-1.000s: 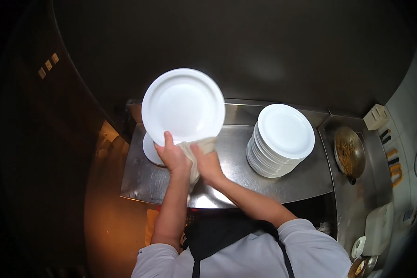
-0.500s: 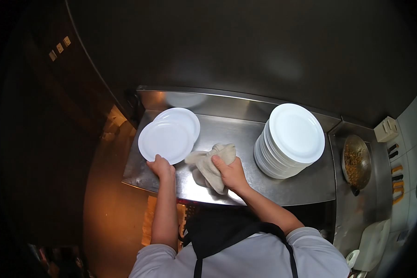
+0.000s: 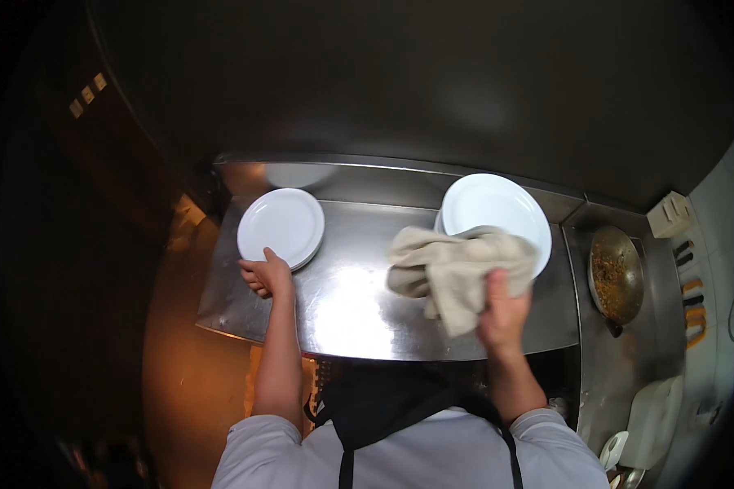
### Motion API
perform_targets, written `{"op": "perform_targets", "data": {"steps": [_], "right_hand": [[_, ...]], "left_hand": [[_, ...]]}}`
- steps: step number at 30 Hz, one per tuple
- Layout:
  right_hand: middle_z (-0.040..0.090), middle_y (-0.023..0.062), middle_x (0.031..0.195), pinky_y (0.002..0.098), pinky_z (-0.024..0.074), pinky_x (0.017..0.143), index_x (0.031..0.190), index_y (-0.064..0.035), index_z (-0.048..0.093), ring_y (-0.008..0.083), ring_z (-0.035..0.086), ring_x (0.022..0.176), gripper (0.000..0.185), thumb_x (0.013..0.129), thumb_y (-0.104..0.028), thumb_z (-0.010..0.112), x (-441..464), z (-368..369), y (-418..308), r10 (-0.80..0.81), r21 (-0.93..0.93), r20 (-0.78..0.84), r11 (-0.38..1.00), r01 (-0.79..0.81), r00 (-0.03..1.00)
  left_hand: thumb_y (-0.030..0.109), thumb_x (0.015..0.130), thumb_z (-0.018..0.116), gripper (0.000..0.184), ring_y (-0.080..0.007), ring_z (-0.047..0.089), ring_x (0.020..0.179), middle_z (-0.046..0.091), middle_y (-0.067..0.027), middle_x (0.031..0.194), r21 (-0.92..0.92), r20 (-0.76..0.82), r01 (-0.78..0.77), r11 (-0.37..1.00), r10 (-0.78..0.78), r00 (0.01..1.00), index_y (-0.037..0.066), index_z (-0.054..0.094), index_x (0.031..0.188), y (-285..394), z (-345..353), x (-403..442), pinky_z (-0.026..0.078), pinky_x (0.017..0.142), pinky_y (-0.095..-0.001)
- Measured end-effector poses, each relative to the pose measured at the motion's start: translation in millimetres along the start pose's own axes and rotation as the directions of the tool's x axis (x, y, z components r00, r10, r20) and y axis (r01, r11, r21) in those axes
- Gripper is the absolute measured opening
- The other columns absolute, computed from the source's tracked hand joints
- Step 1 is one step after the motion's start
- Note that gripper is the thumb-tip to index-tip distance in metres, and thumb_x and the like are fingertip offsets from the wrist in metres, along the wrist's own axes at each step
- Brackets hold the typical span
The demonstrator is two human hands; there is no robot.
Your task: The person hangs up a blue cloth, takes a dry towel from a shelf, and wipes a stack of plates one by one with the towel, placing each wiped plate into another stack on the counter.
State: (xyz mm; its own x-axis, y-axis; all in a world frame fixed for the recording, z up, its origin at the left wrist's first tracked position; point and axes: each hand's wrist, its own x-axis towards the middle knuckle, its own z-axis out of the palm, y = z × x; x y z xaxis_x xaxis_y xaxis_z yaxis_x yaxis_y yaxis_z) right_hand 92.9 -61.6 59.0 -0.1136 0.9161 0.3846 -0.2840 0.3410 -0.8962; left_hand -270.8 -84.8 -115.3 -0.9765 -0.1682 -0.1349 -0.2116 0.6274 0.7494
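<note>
On the left of the steel counter sits a short stack of white plates [image 3: 281, 222]. My left hand [image 3: 267, 275] is at the near edge of this stack, its thumb over the rim and its fingers loose and apart beside it. In my right hand [image 3: 504, 318] is a crumpled beige cloth [image 3: 465, 265], gripped by one side and hanging in folds. The cloth is in front of a taller stack of white plates [image 3: 497, 204] on the right and hides most of its near side.
The steel counter [image 3: 351, 285] has a raised back edge against a dark wall. Right of it, a wok [image 3: 616, 277] holding brown food sits on a lower surface. Black and orange handles [image 3: 693, 314] and a white box [image 3: 670, 213] are at the far right.
The upper left plate has moved from overlapping to lying squarely on the plate below. My left hand has loosened. My right hand has carried the cloth rightward to the tall stack.
</note>
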Motion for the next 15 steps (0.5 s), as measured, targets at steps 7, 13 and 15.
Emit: {"op": "perform_targets", "data": {"steps": [7,13,15], "right_hand": [[0.067,0.0227,0.108,0.0423,0.0516,0.089,0.118,0.0055,0.061,0.0342,0.067,0.099,0.049,0.093,-0.037,0.063,102,-63,-57,0.415,-0.816,0.515,0.506,0.280,0.750],[0.037,0.0266,0.151,0.0483,0.0149,0.122,0.145,0.0024,0.041,0.0370,0.028,0.146,0.065,0.100,-0.044,0.046,151,-59,73,0.260,-0.607,0.783,0.522,0.599,0.566],[0.033,0.0249,0.154,0.0483,0.0159,0.121,0.147,0.0018,0.038,0.0355,0.026,0.147,0.065,0.101,-0.043,0.046,171,-62,83,0.252,-0.701,0.701,0.418,0.578,0.667]], "left_hand": [[0.005,0.080,0.076,0.028,-0.0285,0.065,0.102,0.069,-0.0129,0.104,-0.902,0.162,-0.423,0.084,0.975,-0.153,0.002,0.066,0.107,22,-53,-182,0.051,0.094,-0.0401],[0.015,0.080,0.076,0.036,-0.0343,0.062,0.108,0.066,-0.0165,0.113,-0.877,-0.220,-0.249,-0.412,0.803,-0.554,0.000,0.066,0.111,49,-46,-285,0.047,0.099,-0.0468],[0.022,0.082,0.074,0.039,-0.0342,0.060,0.111,0.064,-0.0169,0.116,-0.785,-0.050,-0.532,-0.318,0.888,-0.457,0.001,0.064,0.113,59,-36,-297,0.045,0.100,-0.0473]]}}
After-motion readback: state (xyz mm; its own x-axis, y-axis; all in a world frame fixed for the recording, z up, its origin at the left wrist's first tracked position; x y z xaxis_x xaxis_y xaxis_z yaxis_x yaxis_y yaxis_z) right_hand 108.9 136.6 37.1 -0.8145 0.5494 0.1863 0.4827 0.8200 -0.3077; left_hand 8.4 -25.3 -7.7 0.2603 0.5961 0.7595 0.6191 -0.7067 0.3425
